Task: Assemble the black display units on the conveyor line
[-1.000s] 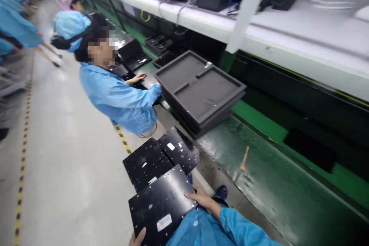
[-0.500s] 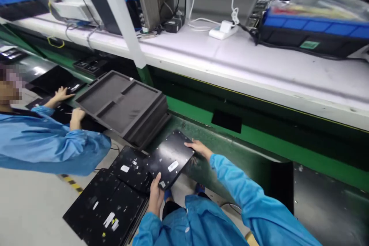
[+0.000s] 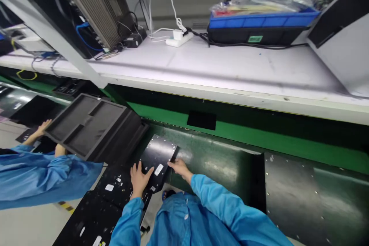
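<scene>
A thin black panel [image 3: 157, 155] with a white label and small bright dots along its edges lies over the green work surface, close to the stacked trays. My right hand [image 3: 181, 169] grips its right edge, thumb on top and fingers partly hidden. At the panel's left edge rests my left hand [image 3: 139, 180], fingers spread and thumb touching the panel's face. Below and to the left, a stack of larger black panels [image 3: 95, 209] carries white labels.
Dark grey trays [image 3: 95, 123] are stacked at left, where a co-worker's hand [image 3: 42, 128] reaches behind them. A white shelf [image 3: 201, 80] runs across above the green surface [image 3: 219, 161]. A large dark sheet [image 3: 305, 192] lies at right, a small black sheet [image 3: 201, 120] farther back.
The panel has moved away from my body onto the green surface. My left hand has gone from gripping its near corner to spread fingers at its left edge. The view has turned right.
</scene>
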Demonstrator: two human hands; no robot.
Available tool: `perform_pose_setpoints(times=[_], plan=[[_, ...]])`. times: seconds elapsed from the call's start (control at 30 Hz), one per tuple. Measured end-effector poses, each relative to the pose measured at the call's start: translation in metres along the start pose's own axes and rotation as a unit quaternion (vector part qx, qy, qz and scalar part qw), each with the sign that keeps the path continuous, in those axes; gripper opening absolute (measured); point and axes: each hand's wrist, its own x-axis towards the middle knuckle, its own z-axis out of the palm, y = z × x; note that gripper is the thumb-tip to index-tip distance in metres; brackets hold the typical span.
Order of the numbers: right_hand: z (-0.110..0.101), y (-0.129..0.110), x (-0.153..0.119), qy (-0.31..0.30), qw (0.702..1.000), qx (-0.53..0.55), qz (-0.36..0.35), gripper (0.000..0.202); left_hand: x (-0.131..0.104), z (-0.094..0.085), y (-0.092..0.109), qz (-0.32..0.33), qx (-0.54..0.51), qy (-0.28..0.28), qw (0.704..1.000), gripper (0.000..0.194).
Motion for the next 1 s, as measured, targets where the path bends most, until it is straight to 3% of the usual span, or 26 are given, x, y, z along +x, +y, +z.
perform_pose_setpoints(times=[0.1,0.17,0.3,0.37,0.43,0.5,0.57,0.6,0.73,0.9,1.0], plan=[[0.018,0.004,-0.018,-0.031,0.995,0.075,0.06,0.037,-0.007,0.015,0.028,0.022,0.098,-0.036,0.994,0.093],[0.01,0.003,-0.027,-0.002,0.99,0.129,0.053,0.04,-0.022,0.027,0.045,0.048,0.112,-0.047,0.991,0.093],[-0.045,0.002,-0.048,0.089,0.98,0.176,-0.028,0.051,-0.051,0.051,0.08,0.11,0.052,-0.099,0.988,0.093],[-0.075,-0.003,-0.063,0.128,0.973,0.17,-0.092,0.049,-0.063,0.063,0.1,0.162,-0.03,-0.168,0.972,0.089],[-0.098,-0.014,-0.08,0.188,0.972,0.09,-0.111,0.039,-0.071,0.074,0.118,0.225,-0.117,-0.282,0.925,0.091],[-0.108,-0.03,-0.096,0.255,0.963,-0.04,-0.076,0.026,-0.076,0.083,0.131,0.262,-0.179,-0.409,0.856,0.096],[-0.108,-0.045,-0.107,0.303,0.94,-0.154,-0.027,0.016,-0.078,0.092,0.137,0.26,-0.206,-0.501,0.8,0.101],[-0.106,-0.05,-0.111,0.314,0.929,-0.194,-0.008,0.013,-0.078,0.096,0.138,0.25,-0.211,-0.527,0.785,0.102],[-0.097,-0.05,-0.119,0.306,0.917,-0.254,0.013,0.018,-0.076,0.104,0.137,0.214,-0.239,-0.529,0.786,0.093],[-0.097,-0.038,-0.104,0.248,0.951,-0.121,-0.139,0.045,-0.069,0.09,0.145,0.18,-0.283,-0.453,0.826,0.062],[-0.103,-0.036,-0.074,0.246,0.951,-0.088,-0.165,0.059,-0.068,0.082,0.156,0.195,-0.256,-0.43,0.844,0.056]])
